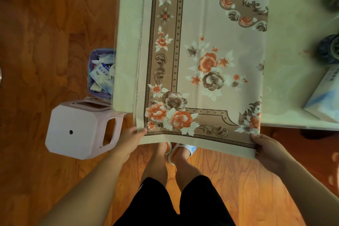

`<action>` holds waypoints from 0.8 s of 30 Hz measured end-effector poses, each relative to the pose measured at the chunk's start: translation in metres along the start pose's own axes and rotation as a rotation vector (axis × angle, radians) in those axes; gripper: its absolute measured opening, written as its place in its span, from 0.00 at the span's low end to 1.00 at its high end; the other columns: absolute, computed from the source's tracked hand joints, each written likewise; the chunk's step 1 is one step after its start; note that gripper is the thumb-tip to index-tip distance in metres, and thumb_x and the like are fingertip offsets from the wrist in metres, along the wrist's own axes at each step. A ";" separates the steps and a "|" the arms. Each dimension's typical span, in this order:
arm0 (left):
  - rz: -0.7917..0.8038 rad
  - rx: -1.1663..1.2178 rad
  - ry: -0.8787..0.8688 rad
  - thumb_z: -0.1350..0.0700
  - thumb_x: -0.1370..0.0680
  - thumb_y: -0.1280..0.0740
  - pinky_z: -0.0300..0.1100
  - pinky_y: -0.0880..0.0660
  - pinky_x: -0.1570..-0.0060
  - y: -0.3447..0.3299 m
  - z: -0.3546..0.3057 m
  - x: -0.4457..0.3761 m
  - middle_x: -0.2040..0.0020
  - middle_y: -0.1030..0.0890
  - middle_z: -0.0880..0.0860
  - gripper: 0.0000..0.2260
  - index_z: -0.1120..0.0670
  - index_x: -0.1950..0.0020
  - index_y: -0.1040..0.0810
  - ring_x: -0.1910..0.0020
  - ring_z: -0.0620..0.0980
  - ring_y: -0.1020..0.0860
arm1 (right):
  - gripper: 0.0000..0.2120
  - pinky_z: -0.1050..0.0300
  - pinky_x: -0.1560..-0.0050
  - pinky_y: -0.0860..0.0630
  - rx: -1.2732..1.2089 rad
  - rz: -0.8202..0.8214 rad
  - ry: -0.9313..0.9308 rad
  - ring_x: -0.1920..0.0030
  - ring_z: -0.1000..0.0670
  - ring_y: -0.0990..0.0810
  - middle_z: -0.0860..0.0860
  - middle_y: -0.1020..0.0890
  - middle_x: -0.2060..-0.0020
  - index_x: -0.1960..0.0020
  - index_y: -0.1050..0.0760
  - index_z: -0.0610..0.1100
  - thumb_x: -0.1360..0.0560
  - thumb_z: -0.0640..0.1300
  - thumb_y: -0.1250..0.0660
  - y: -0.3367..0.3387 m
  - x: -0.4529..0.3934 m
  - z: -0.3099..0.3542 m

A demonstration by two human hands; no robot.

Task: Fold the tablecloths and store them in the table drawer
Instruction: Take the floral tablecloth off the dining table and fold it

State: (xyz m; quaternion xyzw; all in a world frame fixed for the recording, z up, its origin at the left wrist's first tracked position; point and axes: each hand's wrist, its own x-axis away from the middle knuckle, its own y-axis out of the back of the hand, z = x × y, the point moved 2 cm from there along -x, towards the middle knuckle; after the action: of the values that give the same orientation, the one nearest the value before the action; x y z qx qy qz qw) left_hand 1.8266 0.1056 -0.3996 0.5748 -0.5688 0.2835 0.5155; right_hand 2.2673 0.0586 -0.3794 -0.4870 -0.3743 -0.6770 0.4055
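Both hands, left hand (pixel 130 137) and right hand (pixel 266 146), pinch tablecloth (pixel 211 71) over table (pixel 293 79); wooden floor (pixel 45 33).

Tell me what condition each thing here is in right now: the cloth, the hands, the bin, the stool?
Tablecloth: folded in layers, lying on the table, near edge hanging off it.
Left hand: pinching the cloth's near left corner.
Right hand: gripping the near right corner.
Waste bin: open, full of wrappers.
Pink stool: upright on the floor beside the table.
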 end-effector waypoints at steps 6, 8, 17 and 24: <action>-0.119 -0.101 -0.078 0.50 0.16 0.36 0.39 0.25 0.57 0.012 -0.001 0.006 0.49 0.16 0.48 0.07 0.50 0.45 0.20 0.47 0.47 0.19 | 0.13 0.40 0.37 0.24 0.102 -0.049 0.049 0.40 0.39 0.20 0.37 0.19 0.42 0.39 0.24 0.38 0.19 0.44 0.35 0.000 0.004 0.001; -0.162 -0.052 -0.079 0.50 0.16 0.36 0.40 0.23 0.55 0.014 0.004 0.008 0.50 0.15 0.49 0.08 0.50 0.48 0.19 0.48 0.48 0.18 | 0.12 0.41 0.38 0.23 0.137 -0.072 0.068 0.42 0.39 0.20 0.38 0.19 0.43 0.40 0.23 0.38 0.20 0.43 0.34 0.001 0.004 0.002; -0.236 0.256 -0.032 0.60 0.20 0.29 0.48 0.18 0.49 0.012 0.005 0.011 0.45 0.17 0.54 0.11 0.52 0.39 0.23 0.46 0.53 0.16 | 0.11 0.39 0.38 0.23 0.141 -0.075 0.057 0.43 0.39 0.20 0.38 0.19 0.44 0.41 0.24 0.37 0.20 0.42 0.33 0.000 0.001 0.000; 0.011 0.159 0.135 0.59 0.17 0.34 0.55 0.20 0.42 0.024 -0.013 0.038 0.45 0.15 0.58 0.06 0.58 0.42 0.20 0.45 0.56 0.16 | 0.15 0.41 0.43 0.22 0.172 0.024 -0.055 0.41 0.37 0.21 0.35 0.21 0.41 0.37 0.27 0.32 0.22 0.36 0.33 0.010 0.008 0.008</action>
State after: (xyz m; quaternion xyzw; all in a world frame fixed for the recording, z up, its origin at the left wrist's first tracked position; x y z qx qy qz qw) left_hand 1.8144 0.1076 -0.3547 0.5903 -0.5117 0.3688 0.5038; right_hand 2.2774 0.0605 -0.3684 -0.4731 -0.4362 -0.6239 0.4435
